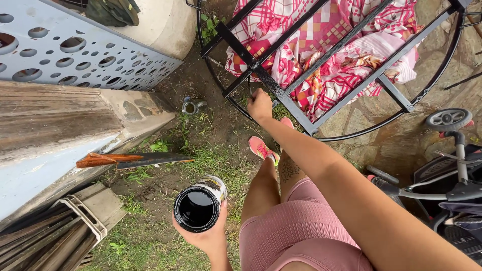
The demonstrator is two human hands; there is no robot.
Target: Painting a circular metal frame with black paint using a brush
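Observation:
My left hand [208, 236] holds an open can of black paint [199, 204] low in the view, over the grass. My right hand [259, 106] reaches forward and grips a small brush whose tip touches a bar of the black metal frame [281, 95]. The frame has straight bars inside a round hoop and looks wet and glossy near the brush. A pink, red and white patterned cloth [331, 50] lies under the frame. My legs in pink shorts and pink shoes [261, 149] stand just behind the frame.
A perforated blue-grey panel [75, 50] and a concrete ledge [60, 125] run along the left. A rusty blade [135, 160] lies on the grass. A small metal cup [190, 106] sits on the dirt. A stroller [447, 175] stands at the right.

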